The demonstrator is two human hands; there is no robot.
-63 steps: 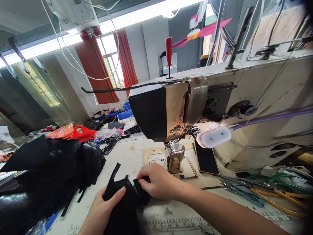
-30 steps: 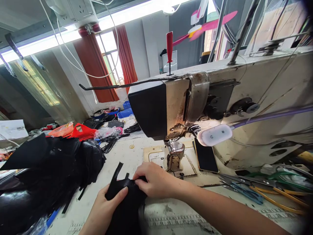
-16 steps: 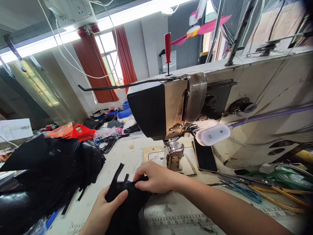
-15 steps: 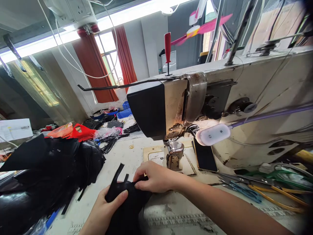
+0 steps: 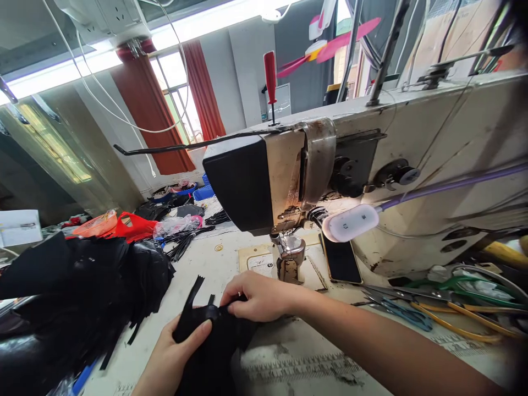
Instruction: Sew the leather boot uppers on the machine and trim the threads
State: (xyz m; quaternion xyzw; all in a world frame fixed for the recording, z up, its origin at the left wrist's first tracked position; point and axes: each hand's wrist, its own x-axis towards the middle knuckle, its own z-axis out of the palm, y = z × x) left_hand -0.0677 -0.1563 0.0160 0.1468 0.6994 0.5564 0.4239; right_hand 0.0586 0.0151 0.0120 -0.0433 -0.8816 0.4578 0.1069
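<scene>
A piece of black fabric (image 5: 210,352) with narrow strips sticking up from its top edge is held between both hands, just in front of the sewing machine (image 5: 297,176). My left hand (image 5: 175,346) grips its left side, thumb lying on top and the other fingers hidden behind it. With fingertips pinched, my right hand (image 5: 256,297) holds the upper right edge. The presser foot (image 5: 290,258) stands right behind my right hand, apart from the fabric.
On the left lies a large heap of black pieces (image 5: 91,291). A phone (image 5: 341,258) rests beside the needle area under a lit lamp (image 5: 350,223). Yellow-handled scissors (image 5: 462,324) and blue-handled snips (image 5: 408,313) lie at right. Behind are a red bag (image 5: 134,226) and black strips (image 5: 181,245).
The whole view has shifted slightly, so the machine and table appear a little further left. Both hands keep their hold on the black fabric, with only slight finger movement.
</scene>
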